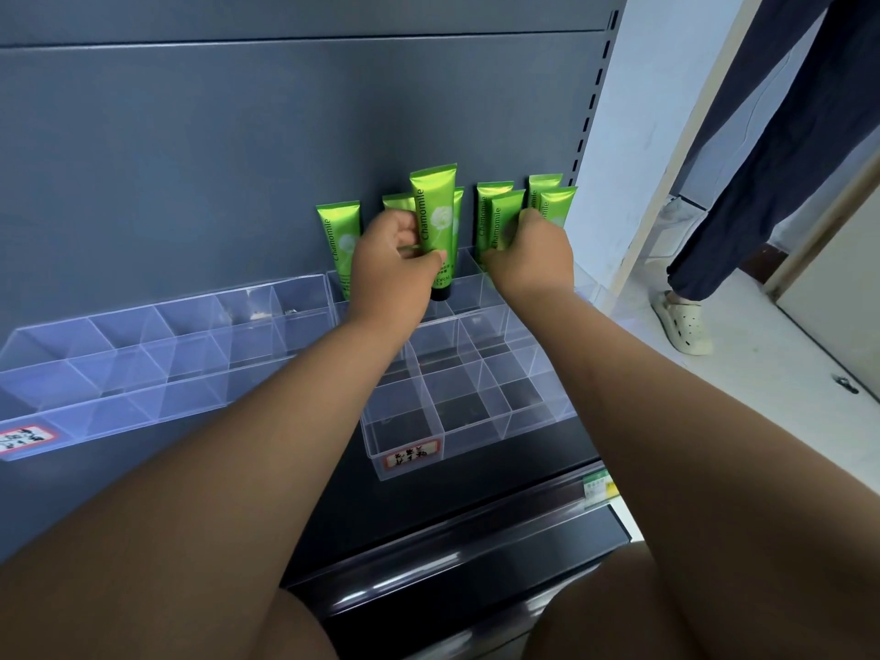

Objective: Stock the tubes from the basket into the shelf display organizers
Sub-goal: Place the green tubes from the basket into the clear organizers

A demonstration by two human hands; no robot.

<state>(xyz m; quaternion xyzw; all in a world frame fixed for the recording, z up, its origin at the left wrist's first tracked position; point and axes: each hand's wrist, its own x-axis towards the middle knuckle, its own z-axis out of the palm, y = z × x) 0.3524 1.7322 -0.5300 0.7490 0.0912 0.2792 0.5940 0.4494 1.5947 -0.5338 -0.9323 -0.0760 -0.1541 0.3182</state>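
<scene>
Two bare forearms reach forward over a dark shelf (pixel 476 497) toward its grey back panel (pixel 238 159). The left hand (pixel 395 264) grips a glossy green plastic tube marked Chamomile (pixel 431 216), thumb across the front and fingers curled round its left edge. This tube is upright with its black cap down. The cap is at the rim of a back-row compartment in a clear acrylic divided organizer (pixel 469 407), which sits on the right side of the shelf.

The right hand (pixel 531 262) has its fingers curled round a second green tube (pixel 505 214), which stands in the back row just to the right. Its fingertips are hidden behind the tubes.

More green tubes (pixel 340 240) stand upright along the same back row, close against the panel. A longer clear organizer (pixel 143 359) lies to the left on the shelf. At far right, another person's dark trouser legs (pixel 785 159) and a pale shoe (pixel 683 326) are on the floor.
</scene>
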